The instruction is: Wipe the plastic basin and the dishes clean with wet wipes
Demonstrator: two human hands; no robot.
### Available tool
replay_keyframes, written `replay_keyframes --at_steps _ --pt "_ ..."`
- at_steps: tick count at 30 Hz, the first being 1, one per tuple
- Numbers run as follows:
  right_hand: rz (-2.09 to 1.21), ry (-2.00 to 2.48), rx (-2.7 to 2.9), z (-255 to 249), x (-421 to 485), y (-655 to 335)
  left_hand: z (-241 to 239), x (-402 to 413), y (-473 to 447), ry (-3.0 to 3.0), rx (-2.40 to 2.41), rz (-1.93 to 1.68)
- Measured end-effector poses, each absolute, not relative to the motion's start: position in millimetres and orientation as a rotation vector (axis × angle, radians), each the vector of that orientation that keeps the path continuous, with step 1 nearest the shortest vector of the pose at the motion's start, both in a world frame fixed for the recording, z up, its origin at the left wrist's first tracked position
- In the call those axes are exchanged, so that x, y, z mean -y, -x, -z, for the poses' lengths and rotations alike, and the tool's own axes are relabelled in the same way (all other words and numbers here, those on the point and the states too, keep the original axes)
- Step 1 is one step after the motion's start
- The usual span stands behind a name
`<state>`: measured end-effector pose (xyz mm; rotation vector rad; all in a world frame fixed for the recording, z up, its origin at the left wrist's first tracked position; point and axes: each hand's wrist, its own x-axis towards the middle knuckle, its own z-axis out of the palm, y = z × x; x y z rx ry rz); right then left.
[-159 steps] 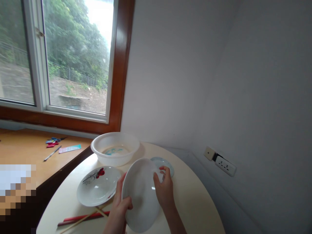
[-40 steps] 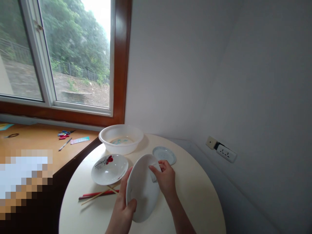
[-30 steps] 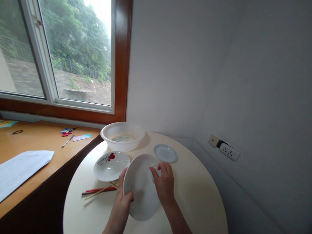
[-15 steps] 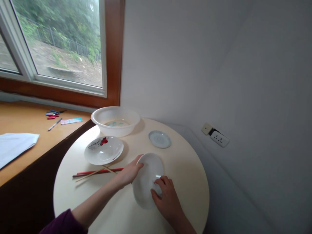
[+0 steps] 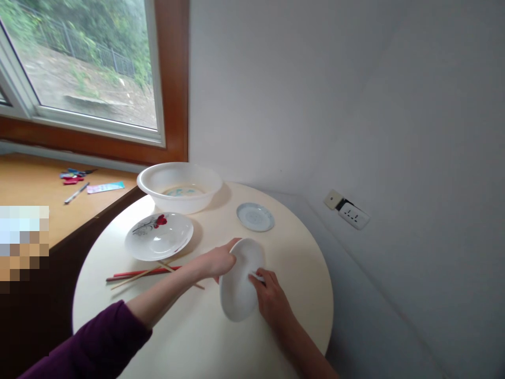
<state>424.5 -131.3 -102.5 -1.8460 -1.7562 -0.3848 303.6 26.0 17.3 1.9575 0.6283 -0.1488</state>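
Observation:
My left hand (image 5: pixel 223 261) grips the upper left rim of a plain white dish (image 5: pixel 239 292), thumb on its inner face. The dish is tilted up steeply above the round table. Inside its right part, the fingers of my right hand (image 5: pixel 272 297) are pinched together. A small bit of something white shows between them, too little to name. To the left sits a white bowl with a red flower (image 5: pixel 160 242). Chopsticks (image 5: pixel 138 275), red and pale wooden, lie crossed below that bowl, partly hidden by my left forearm.
On the cream round table (image 5: pixel 189 337) stand a large white basin (image 5: pixel 179 197) with a bluish pattern at its bottom and a small pale plate (image 5: pixel 255 217). A wooden desk (image 5: pixel 39 189) at left bears a pen (image 5: pixel 77 193) and small items. A wall socket (image 5: pixel 354 215) is at right.
The dish has turned more on edge, its face narrower to view. My right hand has drawn its fingers closer together at the dish's right side. The view has shifted slightly.

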Motion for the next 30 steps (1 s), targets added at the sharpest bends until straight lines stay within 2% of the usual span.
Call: replay_keyframes --at_steps 6,12,16,23,26,30 --pt "0.082 1.835 1.822 95.7 137.0 -406.5 -13.9 -26.4 -305.6 -2.061 -0.641 0.135" --pt "0.397 1.972 1.812 104.7 134.8 -437.6 -17.4 -33.0 -309.9 -1.986 -0.646 0.195" --pt "0.426 2.086 1.726 114.1 131.2 -436.2 -2.6 -24.7 -297.5 -1.902 -0.647 -0.044" --pt "0.317 2.075 1.58 114.0 132.5 -393.1 82.2 26.6 -290.4 -1.615 -0.601 -0.784" --pt "0.251 1.953 1.618 112.6 138.4 -383.7 96.7 24.3 -293.7 -1.623 -0.607 -0.848" --pt "0.4 1.981 1.826 104.3 142.1 -407.8 85.5 9.8 -292.4 -1.721 -0.511 -0.735"
